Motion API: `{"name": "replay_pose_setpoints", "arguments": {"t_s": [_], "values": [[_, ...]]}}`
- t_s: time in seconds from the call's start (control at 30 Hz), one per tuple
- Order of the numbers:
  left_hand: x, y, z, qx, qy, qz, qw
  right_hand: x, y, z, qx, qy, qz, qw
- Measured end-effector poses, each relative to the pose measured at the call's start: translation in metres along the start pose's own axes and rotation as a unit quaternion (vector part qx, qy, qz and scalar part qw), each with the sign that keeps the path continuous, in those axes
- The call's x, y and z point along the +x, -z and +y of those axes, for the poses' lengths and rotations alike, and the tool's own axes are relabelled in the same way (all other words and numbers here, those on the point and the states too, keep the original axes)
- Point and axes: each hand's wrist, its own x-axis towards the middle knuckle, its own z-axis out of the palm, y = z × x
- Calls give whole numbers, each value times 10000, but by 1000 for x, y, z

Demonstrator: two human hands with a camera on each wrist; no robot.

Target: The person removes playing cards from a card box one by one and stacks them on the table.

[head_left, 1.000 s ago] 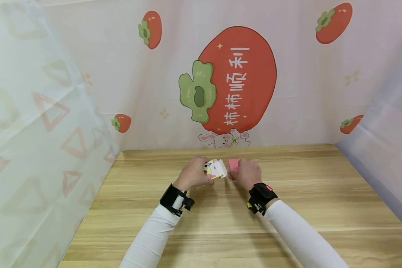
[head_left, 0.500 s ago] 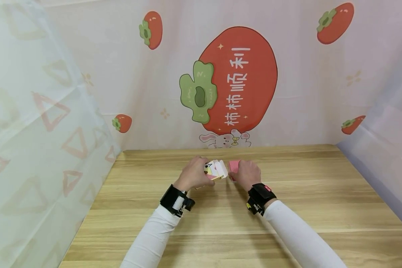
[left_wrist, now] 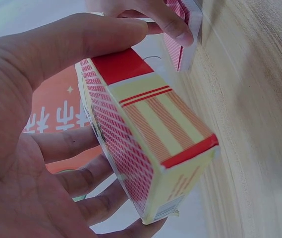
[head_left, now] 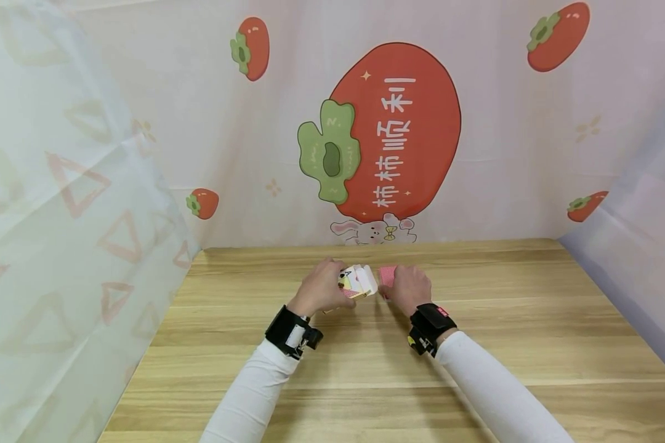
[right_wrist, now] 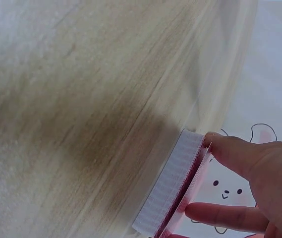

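Note:
My left hand (head_left: 322,287) grips a playing-card box (head_left: 357,282) above the table, its white flap end facing right. In the left wrist view the thumb lies along one edge of the box (left_wrist: 145,119), with the fingers behind its red-patterned face. Just to the right, my right hand (head_left: 412,288) holds a deck of playing cards (head_left: 386,275) with red backs at the tabletop. The right wrist view has the deck (right_wrist: 170,183) edge-on, a thin upper part slightly apart from the white-edged stack. The thumb presses at one end and fingers touch the red side.
A wooden table (head_left: 360,394) spreads under both hands. Behind it hangs a cloth backdrop (head_left: 493,184) with persimmon prints and a rabbit. A pale cloth with triangle shapes (head_left: 77,184) closes off the left side. Each wrist wears a black camera strap (head_left: 433,321).
Both hands stay almost in place, with the box and deck still held. The deck sits a touch lower in the head view than one second ago.

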Motion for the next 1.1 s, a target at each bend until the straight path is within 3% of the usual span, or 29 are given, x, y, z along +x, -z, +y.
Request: {"name": "replay_pose_setpoints", "arguments": {"t_s": [1.1], "values": [[-1, 0, -3, 73, 25, 24, 10000, 1, 2, -2, -48, -10, -242, 9997]]}}
